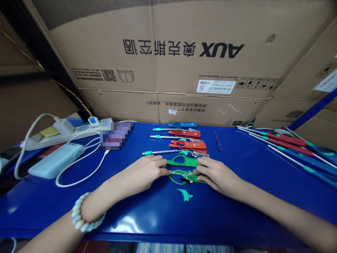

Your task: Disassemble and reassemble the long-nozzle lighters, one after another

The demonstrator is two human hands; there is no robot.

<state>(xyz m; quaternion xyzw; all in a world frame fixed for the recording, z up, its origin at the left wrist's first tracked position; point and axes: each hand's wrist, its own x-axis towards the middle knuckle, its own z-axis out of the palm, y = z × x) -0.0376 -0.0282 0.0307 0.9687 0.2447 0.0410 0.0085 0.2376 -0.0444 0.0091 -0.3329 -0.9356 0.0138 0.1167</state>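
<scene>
Between my two hands is a green lighter handle half (188, 161), a hollow plastic shell with an oval finger opening. My left hand (151, 171) pinches its left end with closed fingers. At its right end, the fingers of my right hand (217, 173) are closed on the shell. Just below lies the other green handle half (194, 177), with white wires and a small black part in it; my right fingertips are close over its right end, and whether they touch it is hidden. A loose teal trigger (185, 195) lies nearer to me.
Behind are orange (193, 146), red (184, 133) and blue (182, 124) handle shells and metal tubes (163, 152). A screwdriver (218, 142) and several long lighters (286, 140) lie right. Left are a power bank (56, 160), cable and power strip (76, 131). A cardboard box (168, 70) stands behind.
</scene>
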